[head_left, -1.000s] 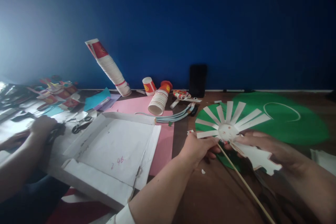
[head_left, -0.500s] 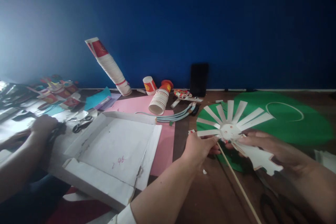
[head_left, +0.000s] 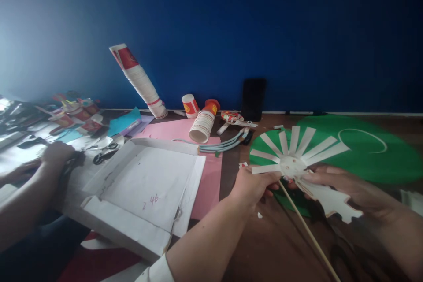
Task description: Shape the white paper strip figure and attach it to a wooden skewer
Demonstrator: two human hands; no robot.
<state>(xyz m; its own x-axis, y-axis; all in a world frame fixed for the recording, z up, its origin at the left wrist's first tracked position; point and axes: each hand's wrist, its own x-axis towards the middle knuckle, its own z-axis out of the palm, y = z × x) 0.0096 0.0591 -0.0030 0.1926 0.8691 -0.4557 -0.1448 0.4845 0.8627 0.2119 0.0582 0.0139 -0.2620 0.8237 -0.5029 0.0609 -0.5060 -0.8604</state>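
Observation:
Before me is a paper cup cut into long white strips (head_left: 293,166) that fan out around its round base. My left hand (head_left: 253,185) is closed at its left side, fingertips by the lowest left strip. My right hand (head_left: 333,180) grips the right side, where a wide white piece with a wavy cut edge (head_left: 337,200) hangs down to the right. A thin wooden stick (head_left: 306,224) runs from beneath the base to the bottom edge of the view. Fingers hide how stick and cup meet.
A green paper disc (head_left: 363,158) lies behind my hands. Left are an open white cardboard box (head_left: 142,185), pink paper (head_left: 211,185) and scissors (head_left: 105,154). Stacked paper cups (head_left: 142,83) and a black phone (head_left: 254,99) stand by the blue wall. A co-worker's arm (head_left: 36,189) is at far left.
The view has shifted slightly, so everything sits a little differently in the picture. Both my hands keep the same hold on the cut cup.

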